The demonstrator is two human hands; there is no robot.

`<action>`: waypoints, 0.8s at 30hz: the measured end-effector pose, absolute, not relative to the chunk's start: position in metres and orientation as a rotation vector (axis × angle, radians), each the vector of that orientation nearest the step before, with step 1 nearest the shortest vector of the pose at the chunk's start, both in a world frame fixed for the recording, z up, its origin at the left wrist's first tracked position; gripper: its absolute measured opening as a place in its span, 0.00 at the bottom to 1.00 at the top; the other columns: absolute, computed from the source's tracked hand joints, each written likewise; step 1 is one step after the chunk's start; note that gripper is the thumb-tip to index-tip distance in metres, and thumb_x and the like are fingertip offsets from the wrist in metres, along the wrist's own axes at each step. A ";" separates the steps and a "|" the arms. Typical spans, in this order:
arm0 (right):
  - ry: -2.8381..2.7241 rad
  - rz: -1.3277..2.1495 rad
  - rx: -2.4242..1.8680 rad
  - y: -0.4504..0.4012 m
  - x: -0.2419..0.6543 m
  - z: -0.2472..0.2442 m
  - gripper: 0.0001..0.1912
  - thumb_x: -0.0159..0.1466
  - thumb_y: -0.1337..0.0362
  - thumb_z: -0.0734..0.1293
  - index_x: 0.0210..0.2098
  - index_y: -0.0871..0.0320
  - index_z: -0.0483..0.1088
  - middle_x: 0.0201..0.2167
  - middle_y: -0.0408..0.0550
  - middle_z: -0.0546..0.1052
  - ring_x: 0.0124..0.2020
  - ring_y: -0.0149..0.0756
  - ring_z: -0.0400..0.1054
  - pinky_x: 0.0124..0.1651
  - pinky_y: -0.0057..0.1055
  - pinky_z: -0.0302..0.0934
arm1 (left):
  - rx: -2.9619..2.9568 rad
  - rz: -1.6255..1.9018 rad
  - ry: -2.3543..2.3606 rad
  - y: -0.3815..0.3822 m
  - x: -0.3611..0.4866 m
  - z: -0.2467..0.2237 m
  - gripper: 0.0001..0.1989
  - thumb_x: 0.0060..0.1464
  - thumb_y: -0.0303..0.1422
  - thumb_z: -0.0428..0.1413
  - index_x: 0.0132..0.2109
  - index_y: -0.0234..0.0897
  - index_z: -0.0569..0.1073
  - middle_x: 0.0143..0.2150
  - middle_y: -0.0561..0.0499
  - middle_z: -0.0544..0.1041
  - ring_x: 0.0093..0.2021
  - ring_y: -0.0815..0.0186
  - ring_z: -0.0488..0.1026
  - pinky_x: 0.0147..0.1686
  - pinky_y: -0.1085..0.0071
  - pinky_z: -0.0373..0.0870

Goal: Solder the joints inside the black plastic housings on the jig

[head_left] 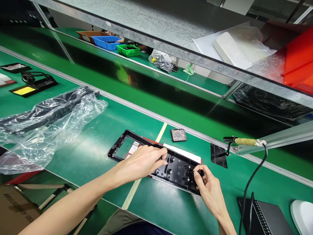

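A long black plastic housing [179,171] with a rectangular window at its left end lies on the green bench, open side up. Metal-ringed posts and ribs show inside it. Above its middle is my left hand [149,160], thumb and forefinger closed in a pinch; what they hold, if anything, is too small to name. My right hand [209,187] is at the housing's right end, with curled fingers and the thumb pressed to the forefinger; its grip is partly hidden. Under the housing, a dark red board with a white strip [182,152] sticks out.
A small black tray of tiny metal pieces [178,134] stands behind the housing. A soldering iron [244,141] with a hanging cable is at right, above a black box [266,215]. Plastic-wrapped black parts [53,114] lie left. A metal shelf [156,36] crosses overhead.
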State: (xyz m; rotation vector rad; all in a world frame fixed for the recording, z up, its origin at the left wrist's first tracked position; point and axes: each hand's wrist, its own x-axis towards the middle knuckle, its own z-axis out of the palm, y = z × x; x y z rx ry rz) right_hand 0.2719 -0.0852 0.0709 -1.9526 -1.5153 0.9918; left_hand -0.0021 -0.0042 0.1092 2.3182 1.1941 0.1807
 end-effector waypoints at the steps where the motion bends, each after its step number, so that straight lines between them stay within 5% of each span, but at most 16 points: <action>1: -1.505 0.994 -1.947 -0.086 0.272 0.069 0.18 0.67 0.47 0.59 0.39 0.54 0.68 0.19 0.35 0.54 0.22 0.29 0.49 0.26 0.27 0.46 | 2.341 0.193 1.189 -0.005 -0.003 0.108 0.11 0.68 0.42 0.49 0.38 0.43 0.66 0.27 0.58 0.72 0.25 0.66 0.65 0.29 0.70 0.47; 18: -1.425 1.024 -1.870 -0.090 0.274 0.053 0.15 0.67 0.48 0.60 0.39 0.53 0.66 0.19 0.35 0.52 0.22 0.30 0.48 0.26 0.26 0.45 | 2.622 0.250 1.211 -0.012 0.002 0.108 0.08 0.68 0.36 0.49 0.37 0.41 0.65 0.31 0.55 0.73 0.25 0.64 0.66 0.27 0.68 0.49; 24: -1.397 0.916 -1.883 -0.084 0.272 0.055 0.16 0.69 0.48 0.58 0.38 0.53 0.66 0.20 0.35 0.52 0.22 0.29 0.47 0.26 0.26 0.44 | 2.854 0.992 1.198 -0.025 0.005 0.112 0.03 0.63 0.31 0.57 0.43 0.39 0.70 0.36 0.50 0.75 0.35 0.61 0.71 0.38 0.63 0.63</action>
